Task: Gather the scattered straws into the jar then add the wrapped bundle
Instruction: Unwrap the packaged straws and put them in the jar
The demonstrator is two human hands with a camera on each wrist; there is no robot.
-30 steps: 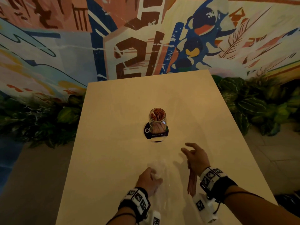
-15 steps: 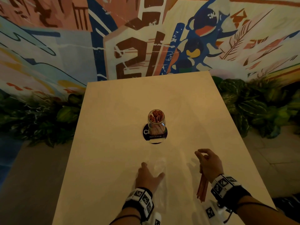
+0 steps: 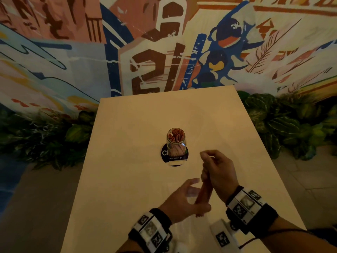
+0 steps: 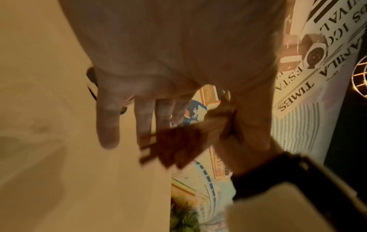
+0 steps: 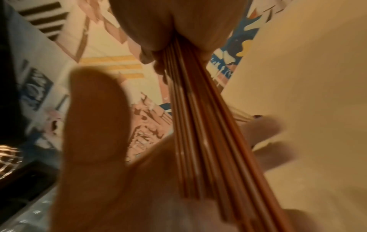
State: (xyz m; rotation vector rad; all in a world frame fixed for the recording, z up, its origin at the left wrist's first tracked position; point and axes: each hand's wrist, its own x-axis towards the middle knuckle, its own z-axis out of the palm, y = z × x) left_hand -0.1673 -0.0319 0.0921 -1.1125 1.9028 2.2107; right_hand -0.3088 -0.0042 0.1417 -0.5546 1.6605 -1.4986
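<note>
A glass jar packed with orange-brown straws stands upright on a dark round coaster in the middle of the table. My right hand grips a bundle of the same straws, lifted above the table just near and right of the jar. The straws run along its palm beside the thumb. My left hand is open with straight fingers at the bundle's lower end. Whether it touches the bundle I cannot tell.
The beige table stretches away to a painted mural wall. Leafy plants line both sides below the table's edges. A faint sheet of clear plastic seems to lie on the table near my wrists.
My right hand has raised the straw bundle and carried it left toward the jar. My left hand has come off the clear plastic and moved right to the bundle's lower end.
</note>
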